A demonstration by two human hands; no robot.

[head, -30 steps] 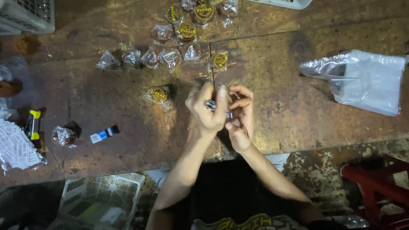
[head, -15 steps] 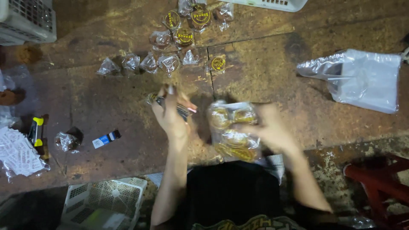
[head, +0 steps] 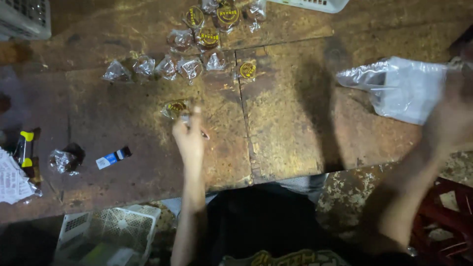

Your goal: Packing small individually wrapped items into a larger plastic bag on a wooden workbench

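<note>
Fingers of my left hand [head: 188,138] are curled around a thin dark tool [head: 197,129], something like scissors or a pen, though I cannot tell which; the grip is clenched on it over the worn wooden surface [head: 295,123]. Touching the fingertips, just up and left of that hand, lies a small clear-wrapped cake with a round yellow label [head: 174,108]. Farther up from the hand, a loose row of similar wrapped pieces [head: 167,66] runs across the surface, and beyond them a cluster of labelled ones [head: 209,24] sits near the far edge. My right hand [head: 451,116] is well off to the right of the left hand, badly blurred, at a white plastic bag [head: 399,88]; I cannot tell whether its grip is clenched or released. Left of my left hand lie a small blue-and-white tube [head: 113,157] and a crumpled wrapper [head: 64,160]. Near the left edge lies a yellow-and-black tool [head: 23,148].
</note>
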